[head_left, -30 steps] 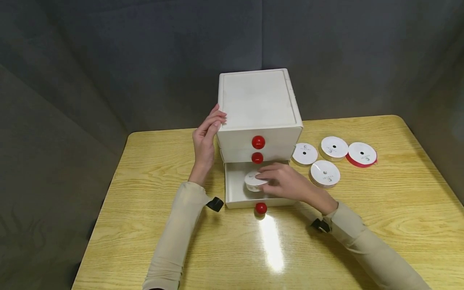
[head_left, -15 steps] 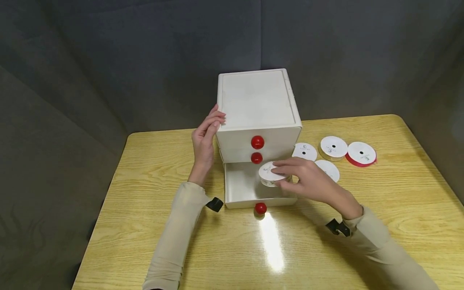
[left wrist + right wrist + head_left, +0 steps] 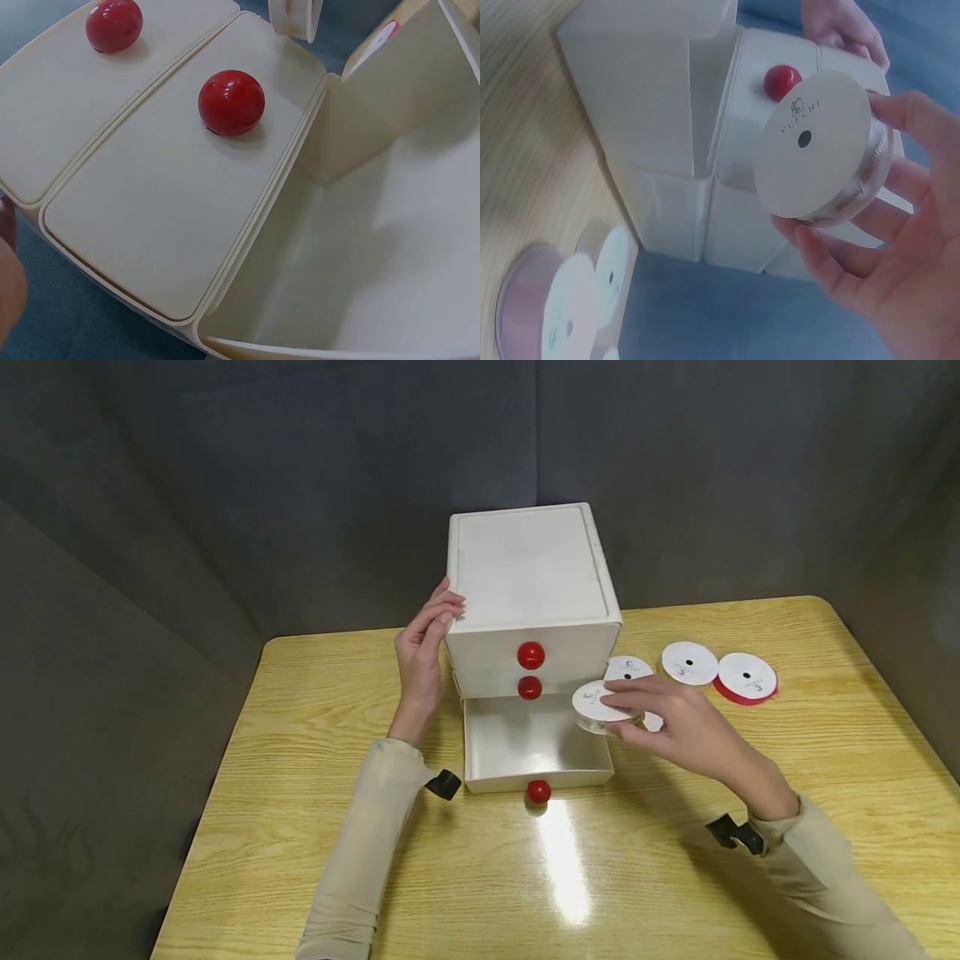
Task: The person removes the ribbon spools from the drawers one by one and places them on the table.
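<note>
My right hand (image 3: 686, 727) grips a white ribbon spool (image 3: 600, 706) by its rim, above the right edge of the open bottom drawer (image 3: 517, 747). In the right wrist view the spool (image 3: 810, 150) shows a printed face with a small dark centre hole, and fingers and thumb wrap its edge. My left hand (image 3: 422, 660) rests against the left front corner of the white drawer cabinet (image 3: 532, 568), fingertips over the top edge. The left wrist view shows the drawer's bare inside (image 3: 397, 247) beside two closed drawer fronts with red knobs (image 3: 232, 103).
Several ribbon spools lie flat on the wooden table right of the cabinet, among them a white one (image 3: 689, 662) and one with red ribbon (image 3: 746, 678). One is partly hidden behind the right hand. A dark curtain (image 3: 337, 493) hangs behind the table (image 3: 300, 710).
My right hand has lifted the ribbon spool out of the bottom drawer and moved it to the right. The left hand stays at the cabinet corner.
</note>
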The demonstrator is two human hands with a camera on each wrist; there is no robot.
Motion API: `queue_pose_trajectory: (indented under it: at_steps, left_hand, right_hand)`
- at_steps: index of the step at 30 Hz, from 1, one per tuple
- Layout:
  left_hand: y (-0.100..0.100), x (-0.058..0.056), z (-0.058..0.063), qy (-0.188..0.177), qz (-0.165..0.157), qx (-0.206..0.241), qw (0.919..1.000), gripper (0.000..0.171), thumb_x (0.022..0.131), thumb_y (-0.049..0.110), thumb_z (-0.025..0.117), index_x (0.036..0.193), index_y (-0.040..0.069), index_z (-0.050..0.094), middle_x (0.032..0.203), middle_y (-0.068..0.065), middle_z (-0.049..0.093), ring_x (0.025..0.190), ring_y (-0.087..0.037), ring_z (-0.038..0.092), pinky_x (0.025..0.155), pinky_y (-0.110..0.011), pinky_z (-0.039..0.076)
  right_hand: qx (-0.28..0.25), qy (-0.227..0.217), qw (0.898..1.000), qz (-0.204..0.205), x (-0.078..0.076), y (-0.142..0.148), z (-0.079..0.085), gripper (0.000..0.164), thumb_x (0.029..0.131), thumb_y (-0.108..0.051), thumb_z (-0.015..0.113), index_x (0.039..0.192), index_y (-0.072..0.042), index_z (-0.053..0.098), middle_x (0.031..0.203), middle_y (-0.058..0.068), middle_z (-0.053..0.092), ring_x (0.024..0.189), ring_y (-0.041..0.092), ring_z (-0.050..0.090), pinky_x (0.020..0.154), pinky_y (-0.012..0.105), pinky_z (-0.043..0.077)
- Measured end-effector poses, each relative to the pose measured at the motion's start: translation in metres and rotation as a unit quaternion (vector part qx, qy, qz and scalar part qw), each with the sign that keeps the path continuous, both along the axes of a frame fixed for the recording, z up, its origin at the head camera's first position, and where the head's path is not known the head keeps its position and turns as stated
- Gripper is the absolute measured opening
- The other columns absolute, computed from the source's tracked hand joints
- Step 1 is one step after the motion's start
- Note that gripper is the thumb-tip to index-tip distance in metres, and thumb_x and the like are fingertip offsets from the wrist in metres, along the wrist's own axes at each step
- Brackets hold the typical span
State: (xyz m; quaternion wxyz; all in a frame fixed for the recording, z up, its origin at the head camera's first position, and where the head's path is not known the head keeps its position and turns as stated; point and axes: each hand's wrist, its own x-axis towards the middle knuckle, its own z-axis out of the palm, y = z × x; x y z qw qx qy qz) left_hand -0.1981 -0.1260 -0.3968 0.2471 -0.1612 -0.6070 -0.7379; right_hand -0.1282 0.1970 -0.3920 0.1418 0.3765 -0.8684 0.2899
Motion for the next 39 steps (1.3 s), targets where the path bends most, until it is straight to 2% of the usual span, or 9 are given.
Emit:
queue_pose_trajectory:
  at_steps: [7,12,14,18,21,24,28,31,39]
  left_hand:
    - [0.000,0.000,-0.001,0.005,-0.002,0.002,1.0000,0.029,0.100,0.009,0.055,0.092,0.027,0.077,0.111,0.009,0.072,0.144,-0.025,0.048,0.124,-0.040,0.031]
    - [0.000,0.000,0.000,-0.002,0.000,0.000,1.0000,0.030,0.100,0.010,0.055,0.092,0.028,0.077,0.111,0.010,0.072,0.144,-0.024,0.047,0.124,-0.039,0.031]
    - [0.000,0.000,0.000,-0.005,0.001,-0.002,1.0000,0.030,0.100,0.010,0.055,0.092,0.029,0.077,0.111,0.010,0.072,0.144,-0.023,0.047,0.124,-0.039,0.031]
    - [0.000,0.001,0.000,-0.004,-0.001,0.000,1.0000,0.030,0.100,0.010,0.055,0.092,0.029,0.077,0.111,0.010,0.072,0.144,-0.023,0.047,0.124,-0.039,0.031]
    - [0.000,0.001,0.000,0.001,-0.004,0.005,1.0000,0.030,0.099,0.009,0.056,0.092,0.028,0.077,0.111,0.009,0.073,0.144,-0.025,0.047,0.124,-0.040,0.031]
    - [0.000,0.000,0.000,0.003,-0.004,0.008,1.0000,0.030,0.099,0.008,0.056,0.092,0.028,0.077,0.111,0.009,0.073,0.144,-0.025,0.048,0.124,-0.040,0.031]
    - [0.001,0.001,0.000,0.000,-0.003,0.006,1.0000,0.029,0.099,0.010,0.056,0.092,0.028,0.078,0.111,0.009,0.073,0.143,-0.024,0.048,0.124,-0.040,0.031]
    - [0.001,0.001,0.000,-0.001,-0.003,0.007,1.0000,0.028,0.099,0.010,0.056,0.092,0.027,0.078,0.111,0.009,0.073,0.144,-0.024,0.048,0.124,-0.039,0.031]
    - [0.001,0.000,-0.001,0.004,0.000,0.008,1.0000,0.027,0.099,0.011,0.056,0.092,0.026,0.078,0.111,0.008,0.073,0.143,-0.025,0.048,0.124,-0.040,0.031]
  right_hand:
    - [-0.016,0.010,0.999,-0.032,0.001,0.018,0.003,0.030,0.079,-0.009,0.077,0.108,-0.004,0.080,0.116,0.010,0.076,0.108,0.035,0.071,0.088,0.041,0.052]
    - [-0.023,0.014,0.998,-0.052,0.000,0.031,0.002,0.031,0.078,-0.008,0.076,0.108,-0.002,0.080,0.114,0.012,0.076,0.108,0.037,0.070,0.098,0.014,0.042]
    - [-0.023,0.014,0.998,-0.061,0.000,0.036,0.001,0.032,0.077,-0.006,0.077,0.109,-0.002,0.080,0.114,0.013,0.076,0.108,0.038,0.070,0.100,0.008,0.037]
    - [-0.014,0.005,0.996,-0.091,-0.001,0.048,-0.003,0.034,0.076,-0.006,0.081,0.110,-0.004,0.080,0.116,0.016,0.075,0.109,0.038,0.070,0.091,0.020,0.046]
    - [-0.009,0.002,0.994,-0.111,-0.002,0.058,-0.008,0.035,0.075,-0.005,0.082,0.110,-0.004,0.080,0.117,0.016,0.075,0.108,0.038,0.070,0.084,0.026,0.046]
    - [-0.005,0.001,0.992,-0.125,-0.004,0.068,-0.016,0.033,0.076,-0.005,0.081,0.109,-0.003,0.080,0.117,0.016,0.075,0.102,0.035,0.072,0.077,0.022,0.044]
    - [0.013,-0.019,0.988,-0.150,-0.005,0.085,-0.027,0.030,0.079,-0.008,0.080,0.109,-0.004,0.080,0.116,0.015,0.075,0.087,0.023,0.069,0.065,0.019,0.042]
    - [0.026,-0.031,0.985,-0.170,-0.005,0.096,-0.035,0.028,0.081,-0.009,0.078,0.109,-0.005,0.080,0.115,0.016,0.075,0.082,0.018,0.066,0.062,0.019,0.041]
    - [0.039,-0.043,0.978,-0.201,0.000,0.122,-0.051,0.027,0.081,-0.009,0.078,0.107,-0.002,0.078,0.105,0.020,0.075,0.073,0.023,0.059,0.058,0.032,0.042]
